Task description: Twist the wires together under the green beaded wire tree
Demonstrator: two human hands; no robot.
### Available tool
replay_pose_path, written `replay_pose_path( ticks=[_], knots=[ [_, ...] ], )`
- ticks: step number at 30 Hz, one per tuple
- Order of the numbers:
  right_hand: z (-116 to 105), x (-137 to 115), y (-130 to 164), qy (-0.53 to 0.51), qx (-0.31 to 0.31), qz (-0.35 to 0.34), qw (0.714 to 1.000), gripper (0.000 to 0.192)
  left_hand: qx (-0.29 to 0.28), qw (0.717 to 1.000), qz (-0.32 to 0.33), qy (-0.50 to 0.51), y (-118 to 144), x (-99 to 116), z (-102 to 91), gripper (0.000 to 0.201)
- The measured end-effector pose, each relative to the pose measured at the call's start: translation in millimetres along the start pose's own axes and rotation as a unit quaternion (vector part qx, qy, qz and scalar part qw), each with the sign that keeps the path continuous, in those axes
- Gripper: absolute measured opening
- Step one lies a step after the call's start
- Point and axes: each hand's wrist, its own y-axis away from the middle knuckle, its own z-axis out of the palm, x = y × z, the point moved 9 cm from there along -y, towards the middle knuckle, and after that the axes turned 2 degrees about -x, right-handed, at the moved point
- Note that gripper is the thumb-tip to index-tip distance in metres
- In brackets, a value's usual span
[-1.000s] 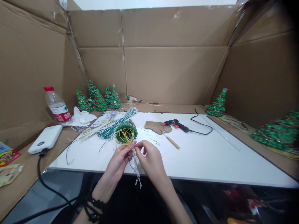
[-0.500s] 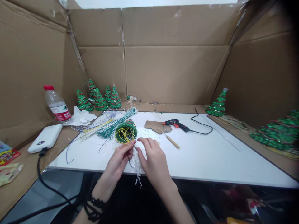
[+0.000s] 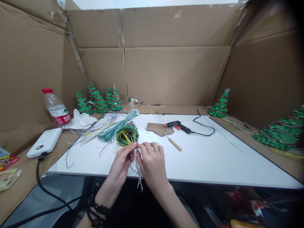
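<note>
A small green Christmas tree [image 3: 129, 127] lies on its side, its hollow base turned toward me with yellow and white wires coming out. My left hand [image 3: 123, 160] pinches the gathered bundle of wires [image 3: 138, 171] just below that base. At the same spot my right hand [image 3: 152, 163] closes thumb and fingers on the bundle; its loose white ends hang down past the table edge. Beside the tree lies a sheaf of green and white wires [image 3: 114, 128].
On the white board [image 3: 209, 158] are a black hot glue gun [image 3: 178, 126], torn cardboard [image 3: 154, 128] and a wooden-handled awl [image 3: 175, 144]. Finished trees [image 3: 101, 103] stand at the back left, another tree [image 3: 219, 104] at right. A bottle [image 3: 57, 109] and white power bank [image 3: 45, 143] sit left.
My right hand has moved in to the left, and its fingers have closed on the wires against my left hand. The left hand keeps its pinch.
</note>
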Motion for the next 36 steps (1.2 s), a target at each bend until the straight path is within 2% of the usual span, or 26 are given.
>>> replay_pose_path(
  ticks=[12,22,29,36],
  knots=[
    [-2,1,-1,-0.022,0.048,-0.021,0.998,0.007,0.004,1.0,0.012,-0.016,1,-1,3.1,0.02],
    [-1,1,-4,-0.026,0.026,-0.016,0.999,0.018,-0.01,0.999,0.036,-0.027,2,0,8.6,0.019],
    [0,2,-4,-0.04,0.01,-0.029,0.999,0.022,-0.066,0.997,-0.019,-0.025,0,-5,11.9,0.018],
    [-5,11,-7,-0.089,0.022,0.001,0.996,0.018,-0.076,0.995,-0.033,-0.063,0,1,2.6,0.02]
  ],
)
